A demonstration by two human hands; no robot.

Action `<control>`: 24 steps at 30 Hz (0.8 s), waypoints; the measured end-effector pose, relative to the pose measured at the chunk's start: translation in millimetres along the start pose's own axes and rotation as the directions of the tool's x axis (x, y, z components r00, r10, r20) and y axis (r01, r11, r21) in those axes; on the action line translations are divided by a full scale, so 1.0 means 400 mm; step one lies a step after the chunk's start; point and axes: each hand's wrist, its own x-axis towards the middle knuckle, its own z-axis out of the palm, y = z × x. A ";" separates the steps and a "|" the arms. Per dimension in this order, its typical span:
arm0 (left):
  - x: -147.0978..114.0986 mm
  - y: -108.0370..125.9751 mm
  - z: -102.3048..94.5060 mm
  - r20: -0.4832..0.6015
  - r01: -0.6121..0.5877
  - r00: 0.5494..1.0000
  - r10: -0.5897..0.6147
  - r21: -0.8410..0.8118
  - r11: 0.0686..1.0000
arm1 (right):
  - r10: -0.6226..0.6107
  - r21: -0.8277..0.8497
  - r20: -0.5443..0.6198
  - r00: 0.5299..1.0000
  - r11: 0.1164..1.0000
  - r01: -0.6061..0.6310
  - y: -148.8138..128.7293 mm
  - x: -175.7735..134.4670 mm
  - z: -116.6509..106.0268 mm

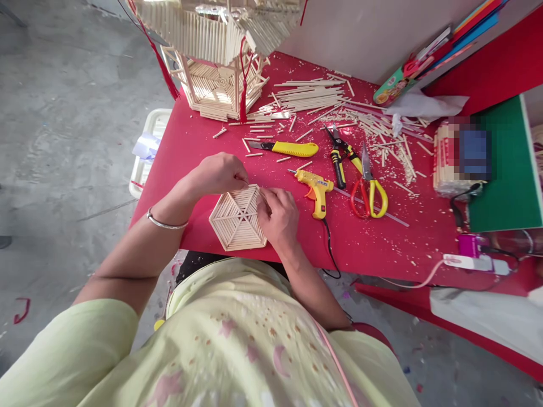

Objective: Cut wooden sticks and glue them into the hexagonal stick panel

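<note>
On the table near its front edge lies a hexagonal panel [238, 227] of thin wooden sticks, with spokes meeting at its middle. My left hand [221, 174] is at the panel's far edge, fingers pinched together. What they hold, if anything, is hidden. At the panel's right side, my right hand [279, 217] is closed on the rim and covers that corner. A yellow hot glue gun [317, 189] lies just right of my right hand, its cord running over the front edge. Beyond the hands rests a yellow utility knife [294, 148].
A stick-built pavilion [212, 107] with red tassels stands at the far left of the red table [271, 161]. Cutting pliers [338, 164] and scissors [368, 195] lie to the right. Loose sticks [311, 96] and trimmings spread behind them. A power strip [470, 263] sits at right.
</note>
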 end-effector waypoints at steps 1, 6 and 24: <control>0.000 0.001 0.001 0.001 0.003 1.000 -0.003 0.006 1.000 | 0.012 -0.005 0.000 1.000 1.000 -0.012 -0.002 0.002 -0.001; -0.002 0.004 0.005 -0.004 0.021 1.000 -0.021 0.008 1.000 | 0.059 -0.015 0.007 0.998 0.998 -0.059 -0.010 0.016 -0.005; -0.005 -0.005 0.018 -0.030 -0.036 0.999 0.034 -0.054 0.998 | 0.146 -0.060 0.026 0.989 0.988 -0.144 -0.011 0.033 -0.006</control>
